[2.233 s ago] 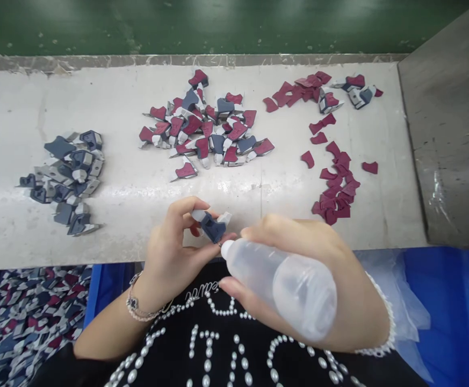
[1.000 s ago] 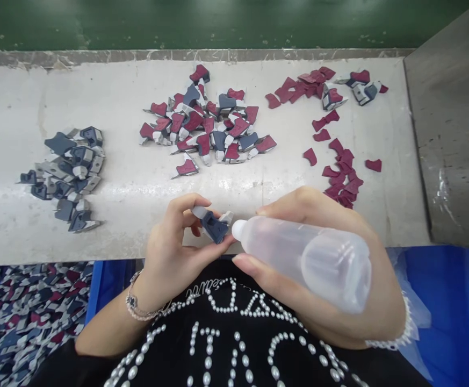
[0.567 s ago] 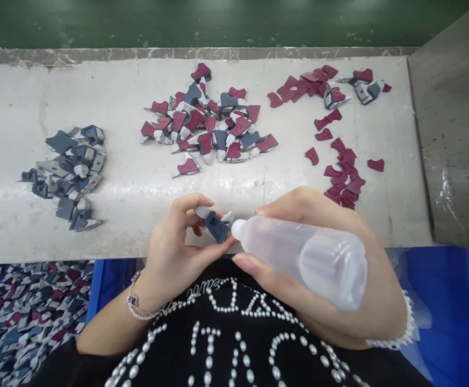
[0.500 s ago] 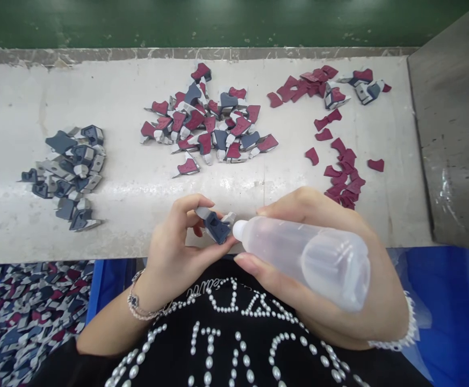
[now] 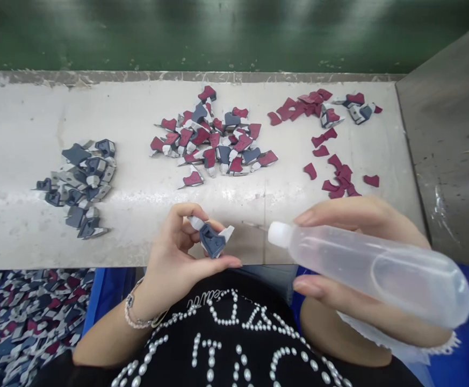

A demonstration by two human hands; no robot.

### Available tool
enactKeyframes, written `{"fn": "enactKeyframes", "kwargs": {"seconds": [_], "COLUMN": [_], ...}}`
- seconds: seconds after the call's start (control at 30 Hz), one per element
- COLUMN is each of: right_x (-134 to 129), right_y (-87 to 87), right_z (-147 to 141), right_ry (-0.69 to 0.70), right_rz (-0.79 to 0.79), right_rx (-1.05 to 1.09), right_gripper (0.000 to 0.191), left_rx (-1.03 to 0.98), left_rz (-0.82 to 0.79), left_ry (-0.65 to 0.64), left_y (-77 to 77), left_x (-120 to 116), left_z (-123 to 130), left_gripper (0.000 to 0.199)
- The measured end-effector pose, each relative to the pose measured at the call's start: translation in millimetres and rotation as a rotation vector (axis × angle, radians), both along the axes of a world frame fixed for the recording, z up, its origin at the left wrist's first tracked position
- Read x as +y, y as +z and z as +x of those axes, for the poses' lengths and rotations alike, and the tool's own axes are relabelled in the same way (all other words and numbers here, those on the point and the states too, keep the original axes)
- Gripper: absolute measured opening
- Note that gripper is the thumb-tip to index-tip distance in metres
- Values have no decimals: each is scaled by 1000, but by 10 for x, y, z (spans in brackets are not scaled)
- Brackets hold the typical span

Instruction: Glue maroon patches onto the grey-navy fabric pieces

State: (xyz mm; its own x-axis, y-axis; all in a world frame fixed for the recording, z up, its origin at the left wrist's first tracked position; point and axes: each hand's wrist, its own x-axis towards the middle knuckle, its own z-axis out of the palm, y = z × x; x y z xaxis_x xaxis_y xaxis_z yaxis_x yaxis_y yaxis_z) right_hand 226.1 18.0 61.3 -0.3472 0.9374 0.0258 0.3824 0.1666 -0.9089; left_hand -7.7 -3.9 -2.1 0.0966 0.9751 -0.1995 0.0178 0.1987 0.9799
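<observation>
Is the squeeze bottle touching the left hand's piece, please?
No, the squeeze bottle in the right hand is apart from the grey-blue piece.

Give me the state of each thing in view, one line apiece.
left hand, closed around the navy-and-grey cut piece
navy-and-grey cut piece, held in the fingers, apart from the bottle
right hand, wrapped around the translucent plastic squeeze bottle
translucent plastic squeeze bottle, lifted, white tip toward the piece
white table, bearing three groups of pieces
maroon-and-grey pieces, heaped loosely
navy-and-grey pieces, heaped loosely
maroon scraps, scattered
</observation>
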Motion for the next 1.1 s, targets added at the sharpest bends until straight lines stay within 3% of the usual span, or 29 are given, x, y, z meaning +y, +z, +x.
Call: {"fn": "enactKeyframes", "kwargs": {"seconds": [0.07,0.17,0.33,0.5,0.57,0.67,0.87,1.0,1.1], "right_x": [48,108,219,340,385,478,588,530,577], "right_y": [-76,-285,-608,-735,-767,-836,-938,-837,-772], "right_z": [110,221,198,2,-96,-239,-397,-150,227], "right_ry": [43,125,185,167,134,114,48,-12,-202], "right_rz": [15,-111,-288,-361,-317,-228,-126,-91,-86], "right_rx": [85,290,430,453,425,368,191,63,-93], "right_gripper": [46,55,44,36,31,59,41,60,29], "left_rx": [-12,0,28,-1,-16,-33,23,92,107], "left_rz": [-21,-30,-26,-163,-189,-183,-151,-95,-61], "left_ry": [24,64,81,52,15,16,72,104,124], "left_y": [34,63,54,-79,-173,-311,-426,-437,-430], "left_x": [-3,-10,15,55,71,99,127,138,137], "left_z": [5,16,19,-16,-35,-59,-58,7,48], "left_gripper": [60,60,55,50,52,50,48,51,48]}}
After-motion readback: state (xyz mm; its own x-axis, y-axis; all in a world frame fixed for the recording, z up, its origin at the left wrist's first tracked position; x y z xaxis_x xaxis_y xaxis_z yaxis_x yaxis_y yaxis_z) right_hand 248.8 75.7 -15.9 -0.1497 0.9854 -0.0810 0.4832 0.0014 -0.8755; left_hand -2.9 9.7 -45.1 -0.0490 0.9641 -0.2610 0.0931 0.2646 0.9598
